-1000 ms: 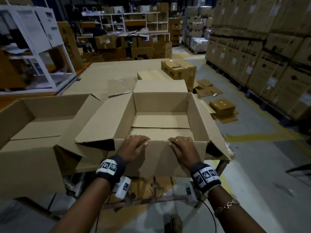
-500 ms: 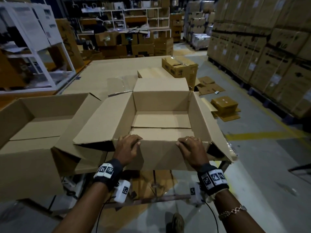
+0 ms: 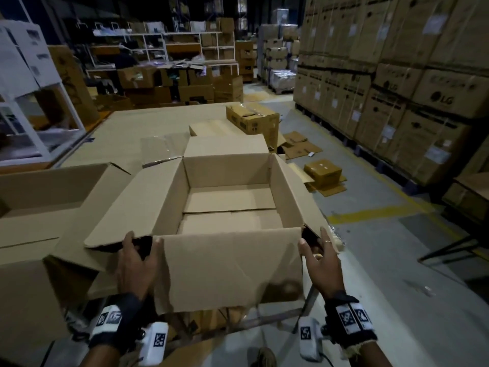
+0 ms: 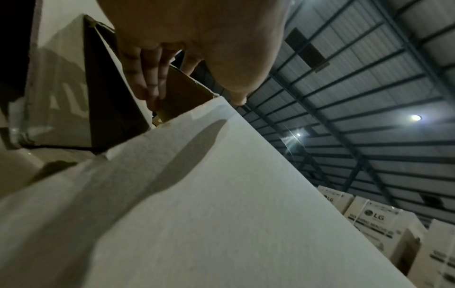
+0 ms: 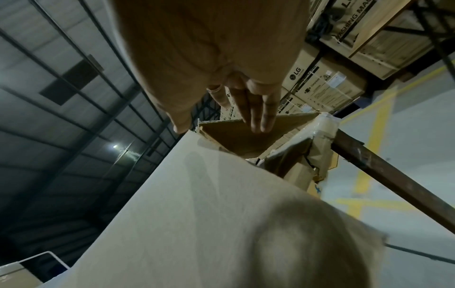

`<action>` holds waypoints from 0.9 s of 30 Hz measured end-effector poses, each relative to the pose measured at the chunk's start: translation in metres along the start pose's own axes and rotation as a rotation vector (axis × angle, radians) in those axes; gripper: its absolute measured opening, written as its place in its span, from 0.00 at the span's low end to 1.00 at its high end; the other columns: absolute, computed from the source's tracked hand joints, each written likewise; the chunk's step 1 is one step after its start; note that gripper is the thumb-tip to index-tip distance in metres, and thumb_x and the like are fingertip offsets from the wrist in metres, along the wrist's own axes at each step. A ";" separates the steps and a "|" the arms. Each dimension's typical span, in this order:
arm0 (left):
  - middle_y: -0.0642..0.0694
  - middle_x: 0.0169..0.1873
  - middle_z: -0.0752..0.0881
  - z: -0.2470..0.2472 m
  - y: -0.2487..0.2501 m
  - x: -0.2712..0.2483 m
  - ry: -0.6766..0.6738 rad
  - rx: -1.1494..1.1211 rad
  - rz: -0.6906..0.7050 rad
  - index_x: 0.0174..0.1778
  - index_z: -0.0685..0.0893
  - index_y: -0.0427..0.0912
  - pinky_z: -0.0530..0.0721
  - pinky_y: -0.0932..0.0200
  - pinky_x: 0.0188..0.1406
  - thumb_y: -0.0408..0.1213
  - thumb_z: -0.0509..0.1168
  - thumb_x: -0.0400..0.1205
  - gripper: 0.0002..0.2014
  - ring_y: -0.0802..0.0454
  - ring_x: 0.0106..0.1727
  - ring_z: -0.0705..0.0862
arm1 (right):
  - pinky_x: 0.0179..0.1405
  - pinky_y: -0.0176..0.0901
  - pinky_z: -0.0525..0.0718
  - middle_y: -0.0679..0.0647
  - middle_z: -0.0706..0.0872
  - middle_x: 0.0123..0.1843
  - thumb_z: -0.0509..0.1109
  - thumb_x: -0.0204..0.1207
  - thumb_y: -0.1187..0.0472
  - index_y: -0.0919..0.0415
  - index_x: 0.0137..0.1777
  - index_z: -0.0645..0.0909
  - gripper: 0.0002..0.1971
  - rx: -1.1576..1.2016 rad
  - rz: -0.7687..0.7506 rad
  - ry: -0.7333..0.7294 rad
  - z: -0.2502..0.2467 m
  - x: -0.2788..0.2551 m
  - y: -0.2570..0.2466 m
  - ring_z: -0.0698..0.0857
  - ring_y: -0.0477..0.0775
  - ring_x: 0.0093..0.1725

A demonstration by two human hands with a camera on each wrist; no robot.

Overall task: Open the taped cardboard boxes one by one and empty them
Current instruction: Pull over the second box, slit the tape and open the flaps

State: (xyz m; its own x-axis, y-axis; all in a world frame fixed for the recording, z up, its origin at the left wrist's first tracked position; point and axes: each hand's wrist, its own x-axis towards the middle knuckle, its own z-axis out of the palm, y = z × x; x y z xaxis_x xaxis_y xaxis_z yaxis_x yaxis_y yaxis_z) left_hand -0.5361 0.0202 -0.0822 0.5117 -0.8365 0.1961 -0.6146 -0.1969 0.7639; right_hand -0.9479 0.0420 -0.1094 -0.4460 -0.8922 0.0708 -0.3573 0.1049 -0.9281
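Note:
An open cardboard box [image 3: 227, 197] stands in front of me with its flaps spread; only its bare bottom shows inside. Its near flap [image 3: 232, 268] hangs down towards me. My left hand [image 3: 137, 258] is at the near left corner, thumb on the flap's edge and fingers reaching round the side. In the left wrist view the fingers [image 4: 147, 78] lie straight along the cardboard. My right hand [image 3: 320, 258] is at the near right corner with straight fingers [image 5: 256, 105] touching the corner's torn, taped cardboard. Neither hand holds anything.
A second open box [image 3: 39, 207] presses against the left side. A smaller closed box [image 3: 251, 120] sits further back on the table. Flattened cardboard and a small box [image 3: 322, 170] lie on the floor to the right, before stacked cartons [image 3: 397, 88]. A metal bar [image 5: 393, 175] runs under the right corner.
Both hands have slid apart from the middle of the near flap's edge to the box's near corners. The near flap has folded down further towards me.

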 end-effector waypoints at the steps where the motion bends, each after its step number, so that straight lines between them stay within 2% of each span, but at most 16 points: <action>1: 0.33 0.75 0.75 0.000 0.000 0.005 -0.006 -0.020 0.019 0.83 0.64 0.48 0.75 0.34 0.70 0.60 0.66 0.83 0.36 0.31 0.74 0.75 | 0.75 0.60 0.77 0.50 0.81 0.75 0.67 0.73 0.28 0.35 0.85 0.54 0.43 0.000 0.008 -0.018 0.001 0.006 0.002 0.75 0.57 0.77; 3: 0.35 0.77 0.75 0.000 0.004 0.017 0.014 -0.048 0.062 0.83 0.67 0.44 0.74 0.35 0.74 0.59 0.66 0.83 0.36 0.33 0.76 0.74 | 0.77 0.62 0.75 0.50 0.80 0.76 0.64 0.69 0.22 0.34 0.85 0.53 0.46 -0.001 -0.011 -0.001 0.004 0.014 -0.003 0.76 0.56 0.77; 5: 0.33 0.74 0.77 -0.001 0.011 0.024 0.075 -0.053 0.074 0.80 0.73 0.40 0.75 0.37 0.72 0.55 0.67 0.84 0.32 0.32 0.74 0.76 | 0.79 0.62 0.72 0.52 0.79 0.77 0.64 0.70 0.24 0.42 0.86 0.57 0.47 -0.042 -0.052 0.049 0.003 0.018 -0.016 0.75 0.57 0.78; 7: 0.34 0.71 0.78 -0.004 0.017 0.027 0.119 -0.054 0.107 0.77 0.76 0.41 0.78 0.38 0.68 0.54 0.67 0.84 0.29 0.32 0.69 0.79 | 0.80 0.62 0.69 0.54 0.76 0.80 0.64 0.73 0.26 0.46 0.87 0.58 0.46 -0.150 -0.108 0.101 -0.001 0.021 -0.032 0.72 0.59 0.80; 9: 0.36 0.68 0.77 -0.008 0.027 0.030 0.136 -0.053 0.177 0.76 0.76 0.45 0.83 0.39 0.61 0.55 0.67 0.84 0.27 0.33 0.62 0.82 | 0.78 0.63 0.71 0.54 0.74 0.81 0.64 0.74 0.27 0.46 0.87 0.57 0.45 -0.187 -0.159 0.105 -0.006 0.025 -0.048 0.72 0.60 0.80; 12: 0.35 0.65 0.75 -0.018 0.047 0.041 0.167 -0.008 0.279 0.77 0.77 0.45 0.83 0.40 0.53 0.49 0.70 0.84 0.26 0.32 0.55 0.82 | 0.78 0.58 0.72 0.55 0.74 0.81 0.72 0.77 0.38 0.51 0.86 0.61 0.41 -0.136 -0.273 0.086 -0.012 0.035 -0.076 0.71 0.58 0.81; 13: 0.34 0.65 0.75 -0.023 0.055 0.046 0.177 0.014 0.321 0.77 0.77 0.44 0.83 0.40 0.53 0.47 0.71 0.83 0.27 0.31 0.54 0.82 | 0.76 0.57 0.75 0.57 0.77 0.79 0.73 0.77 0.42 0.55 0.84 0.65 0.39 -0.137 -0.331 0.093 -0.014 0.039 -0.084 0.74 0.59 0.78; 16: 0.30 0.69 0.74 -0.037 0.077 0.066 0.204 0.091 0.489 0.78 0.78 0.43 0.85 0.36 0.56 0.36 0.74 0.81 0.28 0.28 0.62 0.81 | 0.58 0.56 0.85 0.65 0.85 0.64 0.74 0.76 0.42 0.64 0.74 0.76 0.34 -0.265 -0.487 0.126 -0.017 0.058 -0.106 0.84 0.67 0.62; 18: 0.30 0.71 0.74 -0.046 0.093 0.077 0.210 0.182 0.599 0.78 0.79 0.43 0.86 0.37 0.52 0.31 0.75 0.78 0.29 0.29 0.63 0.82 | 0.56 0.60 0.86 0.68 0.86 0.62 0.75 0.77 0.48 0.66 0.71 0.78 0.29 -0.347 -0.536 0.127 -0.016 0.073 -0.119 0.85 0.70 0.60; 21: 0.35 0.74 0.75 -0.053 0.114 0.088 0.172 0.282 0.706 0.76 0.80 0.43 0.88 0.48 0.40 0.25 0.75 0.74 0.32 0.34 0.55 0.86 | 0.58 0.58 0.86 0.65 0.86 0.64 0.76 0.77 0.58 0.63 0.74 0.77 0.26 -0.417 -0.660 0.120 -0.015 0.089 -0.139 0.84 0.67 0.63; 23: 0.40 0.76 0.75 -0.053 0.123 0.091 0.129 0.335 0.719 0.75 0.80 0.44 0.87 0.54 0.35 0.25 0.75 0.72 0.33 0.39 0.49 0.88 | 0.53 0.54 0.85 0.62 0.86 0.64 0.75 0.78 0.61 0.59 0.76 0.77 0.26 -0.466 -0.716 0.107 -0.012 0.097 -0.148 0.86 0.65 0.59; 24: 0.41 0.76 0.75 -0.051 0.126 0.092 0.111 0.359 0.718 0.75 0.80 0.45 0.87 0.54 0.34 0.25 0.75 0.72 0.33 0.39 0.47 0.88 | 0.48 0.53 0.85 0.62 0.88 0.61 0.75 0.78 0.62 0.58 0.74 0.79 0.24 -0.501 -0.719 0.108 -0.011 0.099 -0.150 0.87 0.65 0.54; 27: 0.39 0.74 0.79 -0.042 0.131 0.095 0.082 0.417 0.736 0.71 0.83 0.45 0.88 0.51 0.31 0.24 0.76 0.70 0.31 0.38 0.42 0.90 | 0.35 0.51 0.84 0.63 0.90 0.47 0.77 0.73 0.68 0.63 0.56 0.87 0.12 -0.654 -0.712 0.132 -0.008 0.104 -0.151 0.89 0.66 0.41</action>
State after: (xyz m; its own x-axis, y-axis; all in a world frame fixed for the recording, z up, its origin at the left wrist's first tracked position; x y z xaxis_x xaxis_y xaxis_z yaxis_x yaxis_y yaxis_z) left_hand -0.5426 -0.0631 0.0625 -0.0736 -0.7885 0.6106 -0.9705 0.1976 0.1382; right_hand -0.9469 -0.0629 0.0416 -0.0234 -0.7888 0.6142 -0.9460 -0.1813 -0.2688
